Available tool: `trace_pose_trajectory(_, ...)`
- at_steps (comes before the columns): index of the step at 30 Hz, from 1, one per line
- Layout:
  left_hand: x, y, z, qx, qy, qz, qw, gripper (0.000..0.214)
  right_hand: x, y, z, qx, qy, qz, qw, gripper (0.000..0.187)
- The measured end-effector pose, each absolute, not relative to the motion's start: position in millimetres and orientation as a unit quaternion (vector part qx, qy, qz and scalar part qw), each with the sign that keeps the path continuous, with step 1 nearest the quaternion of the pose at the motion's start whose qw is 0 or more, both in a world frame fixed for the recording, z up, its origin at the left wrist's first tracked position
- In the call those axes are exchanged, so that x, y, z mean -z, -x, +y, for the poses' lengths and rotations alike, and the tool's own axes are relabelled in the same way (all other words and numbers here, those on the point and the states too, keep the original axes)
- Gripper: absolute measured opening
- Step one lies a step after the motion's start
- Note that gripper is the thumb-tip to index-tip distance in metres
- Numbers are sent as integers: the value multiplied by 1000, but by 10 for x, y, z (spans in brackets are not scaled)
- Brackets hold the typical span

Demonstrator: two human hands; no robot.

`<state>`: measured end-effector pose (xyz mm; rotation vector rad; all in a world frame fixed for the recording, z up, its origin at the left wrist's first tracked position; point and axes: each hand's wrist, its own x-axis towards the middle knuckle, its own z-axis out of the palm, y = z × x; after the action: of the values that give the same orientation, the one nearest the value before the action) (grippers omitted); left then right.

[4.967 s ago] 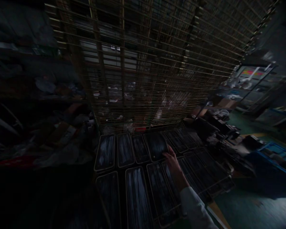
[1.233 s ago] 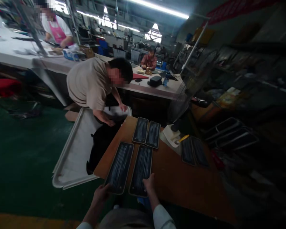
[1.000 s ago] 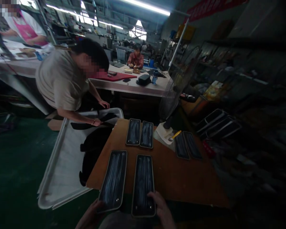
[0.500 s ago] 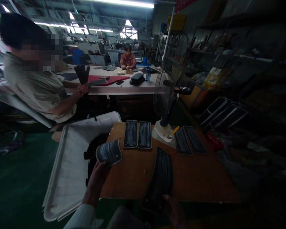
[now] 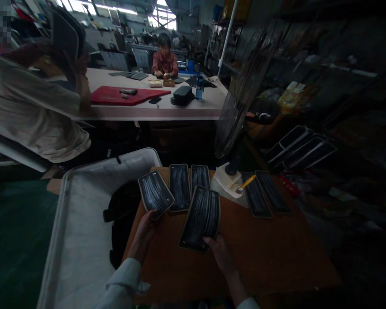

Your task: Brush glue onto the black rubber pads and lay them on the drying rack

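My left hand [image 5: 147, 226] pinches the near edge of a dark rectangular panel [image 5: 154, 192] with a pale border, whitish streaks and small metal dots at its corners. A larger, slightly bent panel [image 5: 202, 216] of the same kind is gripped at its lower edge by my right hand [image 5: 219, 249], thumb on top. It covers part of two similar panels lying at the far side of the brown board: a left one [image 5: 179, 184] and a right one [image 5: 200, 175]. Two more, an inner panel [image 5: 256, 195] and an outer panel [image 5: 274, 192], lie farther right.
A yellow-handled brush [image 5: 246, 183] rests on a white container [image 5: 226, 180] at the far edge of the brown board [image 5: 260, 253]. A white bin [image 5: 80, 214] with dark items stands left. Behind are a fan [image 5: 241, 103], a long table [image 5: 186, 112] and two people.
My right hand has raised its panel forward and left, over the board. The left panel has turned more upright. The nearby person at left has lifted the dark sheets higher.
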<state>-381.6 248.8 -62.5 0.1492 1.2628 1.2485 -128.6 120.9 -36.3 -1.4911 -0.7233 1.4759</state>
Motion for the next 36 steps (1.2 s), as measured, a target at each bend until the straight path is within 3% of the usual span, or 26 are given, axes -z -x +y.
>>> trace_pose_trajectory(5,838,3919,2705,-501,20,510,699,18,586,1446,1888,-596,567,-319,470,32)
trace_pose_trajectory(11,864,3885,2859,-484,39,506,712,16,850,1532,2399,-562,594,-302,490,31)
trace_pose_trajectory(36,877,3742,3222,-399,23,557,728,9,896,1620,2472,-622,544,-283,487,43)
